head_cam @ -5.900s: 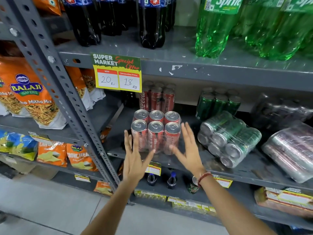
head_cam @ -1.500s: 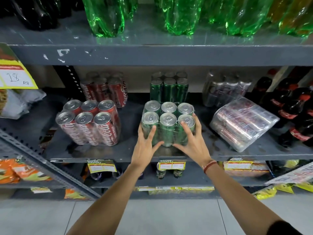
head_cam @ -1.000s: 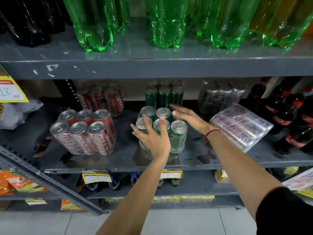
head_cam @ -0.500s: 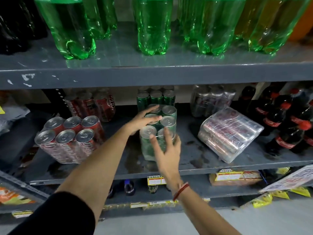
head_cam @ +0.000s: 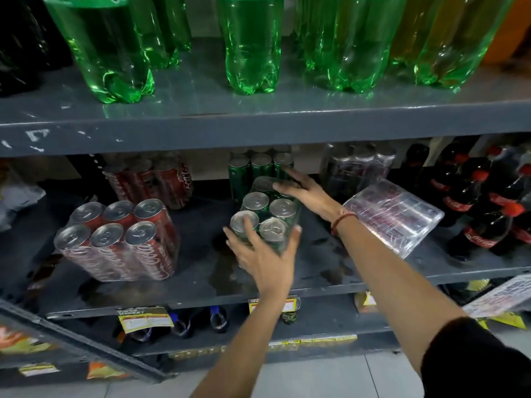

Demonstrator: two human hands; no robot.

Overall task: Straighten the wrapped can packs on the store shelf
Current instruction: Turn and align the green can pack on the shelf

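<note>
A wrapped pack of green cans (head_cam: pixel 270 209) stands upright mid-shelf with its narrow end facing me. My left hand (head_cam: pixel 264 255) grips its front end, fingers spread over the near cans. My right hand (head_cam: pixel 306 191), with a red thread at the wrist, holds its far end and top. A wrapped pack of red cola cans (head_cam: pixel 117 242) stands upright to the left, slightly skewed. To the right, a wrapped pack of silver-pink cans (head_cam: pixel 393 216) lies on its side at an angle. More red (head_cam: pixel 149 179), green (head_cam: pixel 258 165) and dark (head_cam: pixel 356 165) packs stand at the back.
The grey metal shelf (head_cam: pixel 201 295) has wet patches near its front edge. Small cola bottles (head_cam: pixel 482 208) crowd the right end. Large green bottles (head_cam: pixel 250 44) stand on the shelf above. Price tags (head_cam: pixel 145 318) hang below, over a lower shelf.
The green pack has turned a quarter turn, from wide side forward to narrow end forward. My hands swapped places: the left is now in front, the right behind. The view shifted right.
</note>
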